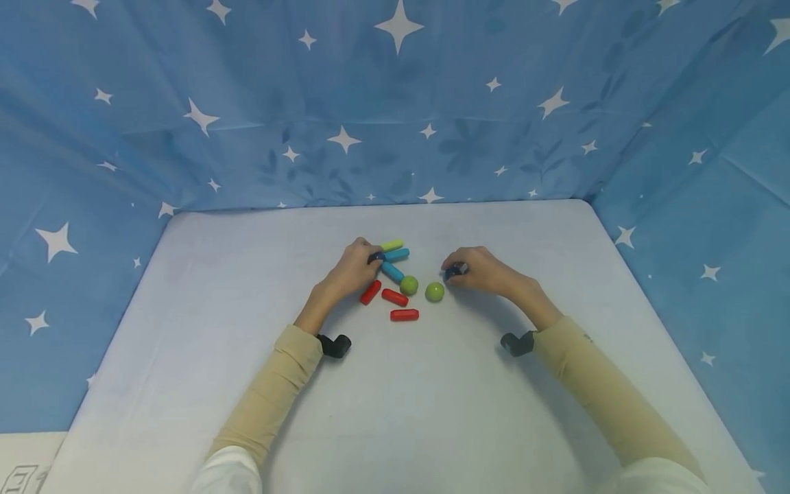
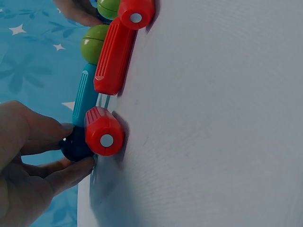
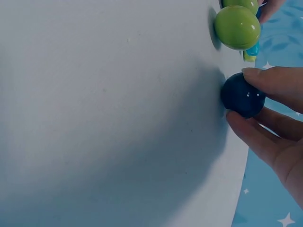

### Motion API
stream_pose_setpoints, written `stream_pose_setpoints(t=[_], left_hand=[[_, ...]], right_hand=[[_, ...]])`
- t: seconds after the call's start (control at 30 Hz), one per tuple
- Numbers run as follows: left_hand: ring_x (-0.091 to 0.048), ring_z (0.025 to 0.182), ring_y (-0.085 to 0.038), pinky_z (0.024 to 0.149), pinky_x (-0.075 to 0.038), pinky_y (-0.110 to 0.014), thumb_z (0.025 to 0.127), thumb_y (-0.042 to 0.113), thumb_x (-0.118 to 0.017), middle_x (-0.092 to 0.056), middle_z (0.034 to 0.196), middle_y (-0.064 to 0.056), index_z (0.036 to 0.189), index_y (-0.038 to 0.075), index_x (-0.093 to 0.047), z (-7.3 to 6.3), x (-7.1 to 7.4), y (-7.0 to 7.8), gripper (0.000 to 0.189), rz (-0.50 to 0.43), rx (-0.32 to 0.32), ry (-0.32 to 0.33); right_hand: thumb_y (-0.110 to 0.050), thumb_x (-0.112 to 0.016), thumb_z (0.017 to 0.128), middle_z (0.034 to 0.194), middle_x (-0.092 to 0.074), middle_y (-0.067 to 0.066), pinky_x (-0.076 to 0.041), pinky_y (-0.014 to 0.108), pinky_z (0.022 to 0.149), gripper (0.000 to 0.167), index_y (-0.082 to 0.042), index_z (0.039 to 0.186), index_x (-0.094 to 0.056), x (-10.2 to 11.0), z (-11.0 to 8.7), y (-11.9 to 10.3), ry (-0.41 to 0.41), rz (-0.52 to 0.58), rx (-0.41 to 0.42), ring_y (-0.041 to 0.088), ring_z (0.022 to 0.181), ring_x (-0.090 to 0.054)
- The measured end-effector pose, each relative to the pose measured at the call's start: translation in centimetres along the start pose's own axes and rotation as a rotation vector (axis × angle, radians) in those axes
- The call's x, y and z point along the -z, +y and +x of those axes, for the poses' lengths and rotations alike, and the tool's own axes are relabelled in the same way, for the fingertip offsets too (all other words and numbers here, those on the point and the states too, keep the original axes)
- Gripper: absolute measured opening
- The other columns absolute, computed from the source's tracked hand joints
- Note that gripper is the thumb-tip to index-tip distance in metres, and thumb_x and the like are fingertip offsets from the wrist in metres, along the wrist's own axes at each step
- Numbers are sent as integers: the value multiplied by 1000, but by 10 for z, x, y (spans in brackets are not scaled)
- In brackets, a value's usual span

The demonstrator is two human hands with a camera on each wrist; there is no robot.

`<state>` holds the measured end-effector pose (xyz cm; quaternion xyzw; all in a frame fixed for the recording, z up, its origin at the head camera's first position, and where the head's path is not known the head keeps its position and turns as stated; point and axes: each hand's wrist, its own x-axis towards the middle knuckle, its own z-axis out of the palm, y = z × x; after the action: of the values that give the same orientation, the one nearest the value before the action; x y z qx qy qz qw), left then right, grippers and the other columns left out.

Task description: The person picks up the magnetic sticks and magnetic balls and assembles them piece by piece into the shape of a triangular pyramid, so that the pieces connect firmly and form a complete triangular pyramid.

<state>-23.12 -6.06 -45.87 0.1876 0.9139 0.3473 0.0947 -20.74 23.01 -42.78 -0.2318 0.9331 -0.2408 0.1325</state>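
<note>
My left hand (image 1: pixel 356 265) pinches a dark blue ball (image 2: pixel 75 144) between thumb and fingers. Blue rods (image 1: pixel 392 272) lie beside that ball, and a yellow-green rod (image 1: pixel 392 244) lies just behind them. Between finger and thumb, my right hand (image 1: pixel 484 268) holds another dark blue ball (image 3: pixel 243 96) low over the table. Two green balls (image 1: pixel 435 291) sit between the hands, one close to the end of a blue rod. Three red rods (image 1: pixel 404 315) lie on the near side; one (image 2: pixel 105 135) shows a round silvery end in the left wrist view.
The white table (image 1: pixel 395 405) spreads around the pieces. A blue curtain with white stars (image 1: pixel 345 137) hangs behind it and along both sides. Black wrist mounts (image 1: pixel 335 346) stick out at both sleeves, above the tabletop.
</note>
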Motion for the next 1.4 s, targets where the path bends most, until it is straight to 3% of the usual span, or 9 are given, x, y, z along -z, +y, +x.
stream_pose_setpoints(t=[0.43,0.8,1.4], left_hand=[[-61,114,-31,100,-55,-43,100,5,-63,-63,123,-22,136,-4,-63,-1,3,1,37,2,-23,-16],[-62,115,-32,99,-56,-41,101,5,-61,-62,126,-23,137,-6,-61,1,2,0,38,-4,-25,-37],[-62,111,-29,96,-57,-39,101,6,-62,-62,125,-21,138,-5,-61,2,1,-6,38,-10,-12,-18]], right_hand=[[-8,-74,92,124,-71,17,-57,48,98,38,0,129,-69,-6,28,3,46,98,-55,32,115,-67],[-2,-73,92,128,-69,16,-55,46,104,37,-1,128,-68,-16,55,2,80,109,-23,33,121,-65],[-2,-72,93,130,-68,18,-55,44,103,39,2,131,-66,-21,71,-10,83,116,7,33,121,-66]])
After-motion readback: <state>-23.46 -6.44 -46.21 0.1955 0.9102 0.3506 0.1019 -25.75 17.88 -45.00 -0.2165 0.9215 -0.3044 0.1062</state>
